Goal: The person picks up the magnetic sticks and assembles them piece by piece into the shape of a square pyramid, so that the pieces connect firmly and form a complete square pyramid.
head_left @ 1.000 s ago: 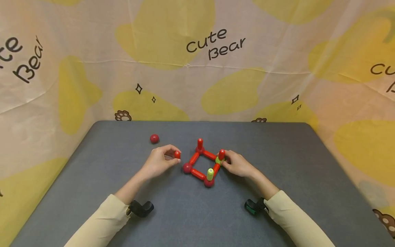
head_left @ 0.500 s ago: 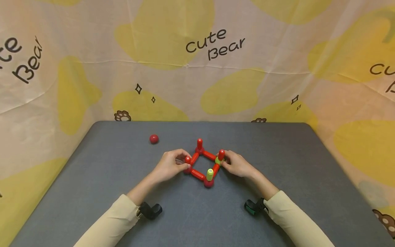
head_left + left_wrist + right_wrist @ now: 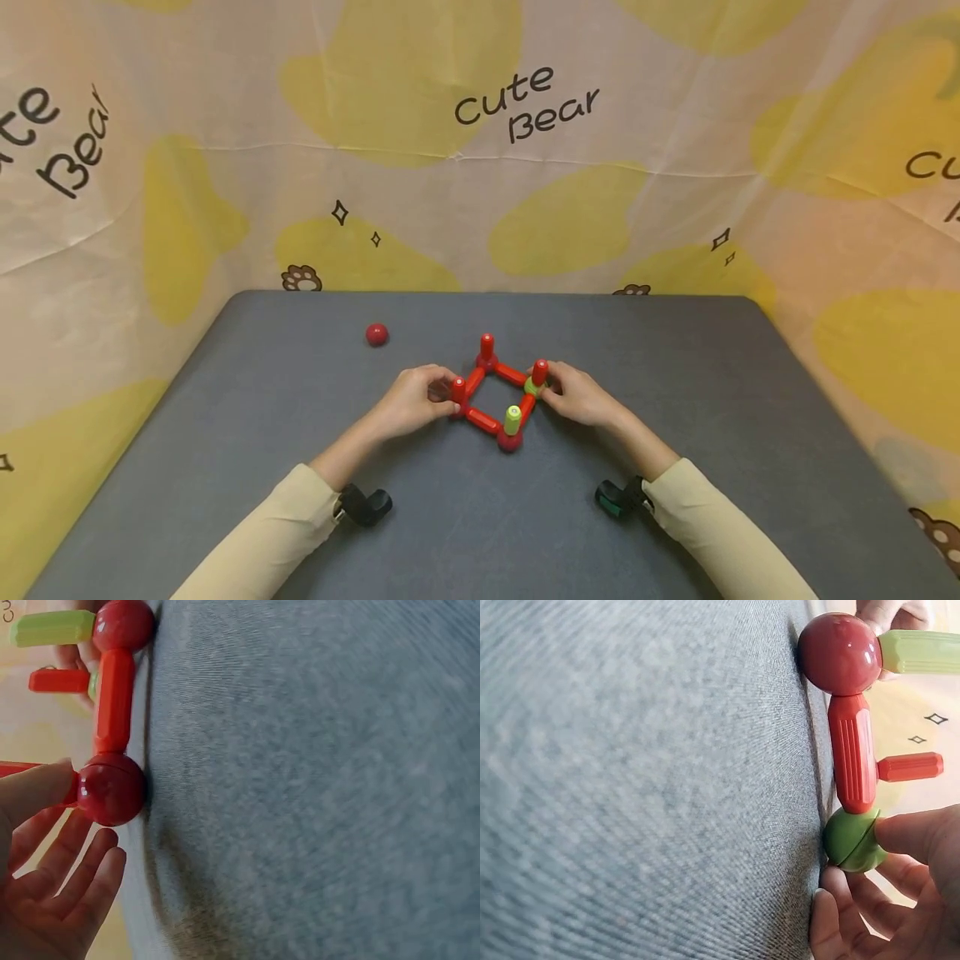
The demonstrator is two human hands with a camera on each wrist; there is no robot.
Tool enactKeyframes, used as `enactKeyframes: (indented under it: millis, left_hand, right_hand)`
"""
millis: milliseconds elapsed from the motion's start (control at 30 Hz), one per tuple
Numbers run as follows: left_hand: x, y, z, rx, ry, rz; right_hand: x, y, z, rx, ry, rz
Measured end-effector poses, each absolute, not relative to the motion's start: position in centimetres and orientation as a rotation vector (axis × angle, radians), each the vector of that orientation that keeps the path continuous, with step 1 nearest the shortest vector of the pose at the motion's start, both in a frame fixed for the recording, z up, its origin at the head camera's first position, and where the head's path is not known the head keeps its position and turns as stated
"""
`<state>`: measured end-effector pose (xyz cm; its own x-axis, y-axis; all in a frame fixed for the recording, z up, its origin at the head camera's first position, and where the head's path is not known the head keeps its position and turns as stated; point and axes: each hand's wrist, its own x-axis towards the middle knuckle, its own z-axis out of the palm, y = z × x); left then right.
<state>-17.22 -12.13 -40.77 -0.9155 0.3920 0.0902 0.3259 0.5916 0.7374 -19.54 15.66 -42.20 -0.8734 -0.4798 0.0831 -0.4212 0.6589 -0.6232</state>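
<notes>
A square frame of red rods (image 3: 482, 420) joined by balls lies flat on the table. At its left corner, my left hand (image 3: 408, 402) pinches an upright red rod (image 3: 459, 389) between thumb and fingers. That rod's lower end meets the red corner ball (image 3: 112, 790). My right hand (image 3: 581, 396) pinches the green ball (image 3: 853, 840) at the right corner, thumb on one side. A red rod (image 3: 540, 372) stands up from that green ball. The near red ball (image 3: 510, 440) bears an upright light green rod (image 3: 513, 419); another red rod (image 3: 487, 345) stands at the far corner.
A loose red ball (image 3: 377, 335) lies toward the back left of the grey table (image 3: 480, 533). Behind and beside the table hangs a printed cloth (image 3: 420, 100) with yellow patches. Each wrist carries a black camera mount (image 3: 364, 505).
My left hand has moved right with the red rod, from beside the frame onto its left corner ball. The right hand stays at the green ball.
</notes>
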Motion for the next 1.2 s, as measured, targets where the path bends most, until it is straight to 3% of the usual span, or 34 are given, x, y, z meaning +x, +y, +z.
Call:
enactKeyframes:
  millis: [767,1000,1200]
  left_hand:
    - [-15.4,-10.7,-40.6,0.759,2.790,1.087]
    - [-15.2,-10.6,-40.3,0.740,2.773,1.120]
    - [-15.2,-10.5,-40.2,0.747,2.730,1.217]
  right_hand:
    - [-21.4,14.8,-42.2,-0.591,2.772,-1.069]
    - [-19.9,15.8,-41.8,-0.525,2.823,-1.180]
    - [-17.5,16.7,-40.6,-0.753,2.680,-1.137]
